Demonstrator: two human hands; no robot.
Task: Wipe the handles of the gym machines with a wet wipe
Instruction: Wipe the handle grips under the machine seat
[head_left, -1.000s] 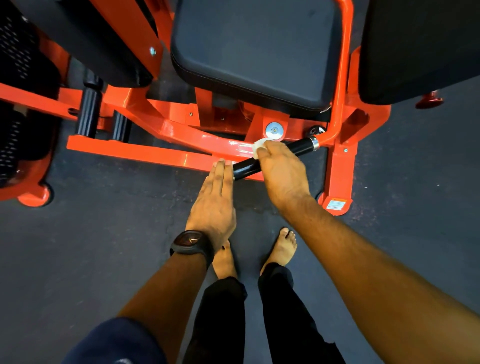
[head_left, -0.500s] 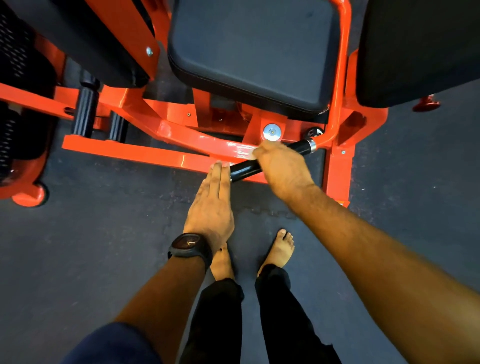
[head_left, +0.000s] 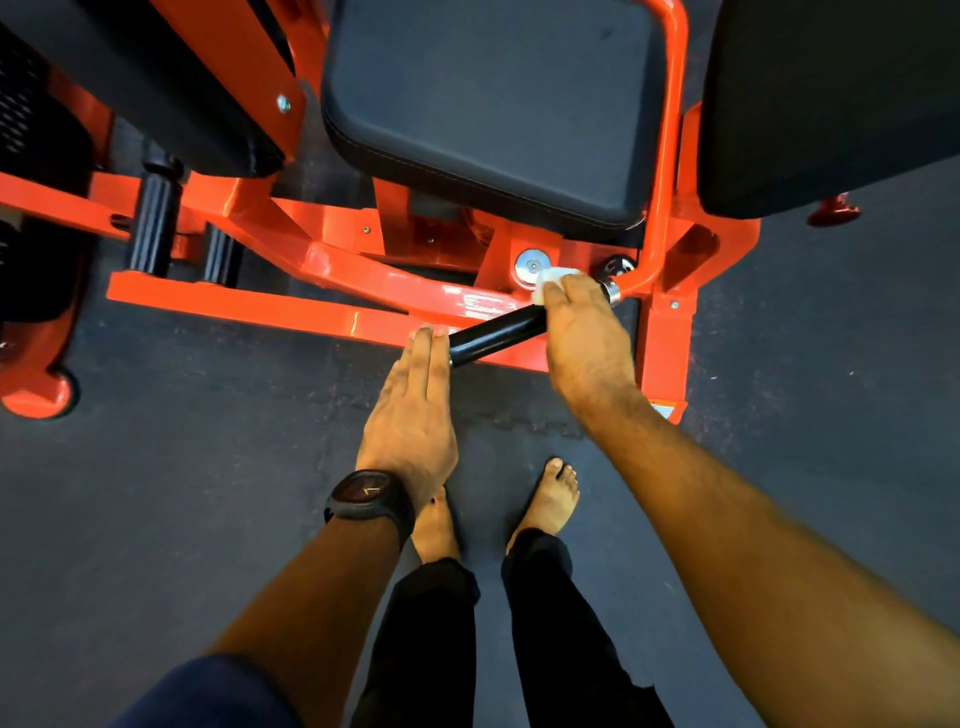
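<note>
A black handle (head_left: 493, 335) juts out low from the orange gym machine frame (head_left: 270, 306), under the black seat pad (head_left: 493, 104). My right hand (head_left: 584, 332) grips the handle's far end near the metal collar, with a white wet wipe (head_left: 550, 280) bunched under its fingers. My left hand (head_left: 413, 405), wearing a black watch, has straight fingers whose tips press against the free near end of the handle.
A second black pad (head_left: 831, 93) stands at the right. Black rollers (head_left: 153, 223) and an orange foot (head_left: 41, 395) sit at the left. My bare feet (head_left: 550, 499) stand on the dark rubber floor (head_left: 156, 493) just below the handle.
My right hand has slid with the wipe along the handle from its middle toward the far end by the metal collar. My left hand has stayed against the handle's near end.
</note>
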